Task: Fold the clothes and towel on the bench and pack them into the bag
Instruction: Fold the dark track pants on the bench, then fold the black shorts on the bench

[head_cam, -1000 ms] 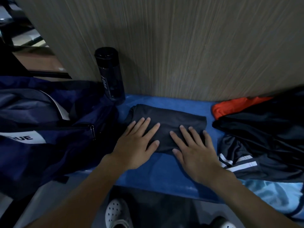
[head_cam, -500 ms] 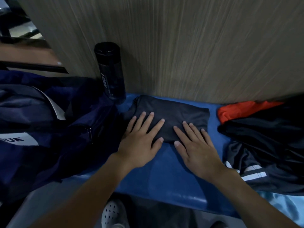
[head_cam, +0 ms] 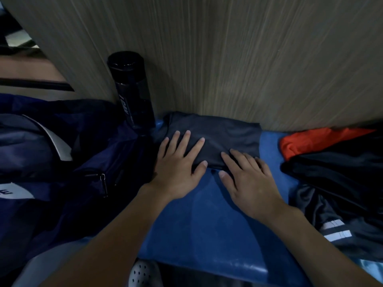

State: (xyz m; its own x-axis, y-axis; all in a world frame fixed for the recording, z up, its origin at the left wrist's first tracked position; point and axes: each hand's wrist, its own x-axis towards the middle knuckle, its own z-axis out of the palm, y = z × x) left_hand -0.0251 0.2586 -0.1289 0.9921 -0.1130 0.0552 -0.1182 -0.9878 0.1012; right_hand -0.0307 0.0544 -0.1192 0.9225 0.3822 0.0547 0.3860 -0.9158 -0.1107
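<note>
Our left hand (head_cam: pixel 178 170) and right hand (head_cam: pixel 250 187) lie flat, fingers straight, pressing the near edge of the folded dark garment (head_cam: pixel 223 131) on the far side of the blue desk (head_cam: pixel 199 235), between the navy bag (head_cam: pixel 51 162) on the left and the unfolded clothes (head_cam: pixel 335 172) on the right.

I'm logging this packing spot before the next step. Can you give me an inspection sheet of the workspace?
Surface: blue bench, glossy, partly bare in front.
Job's things: folded dark garment lies flat by the wall; navy bag at left; unfolded dark clothes, with an orange piece, heaped at right.
Clutter: black bottle upright between bag and garment.
Hands: left hand and right hand both flat, fingers straight, on the garment's near edge.
Cables: nothing seen.
Surroundings: wood-grain wall behind; white shoe below the bench.
</note>
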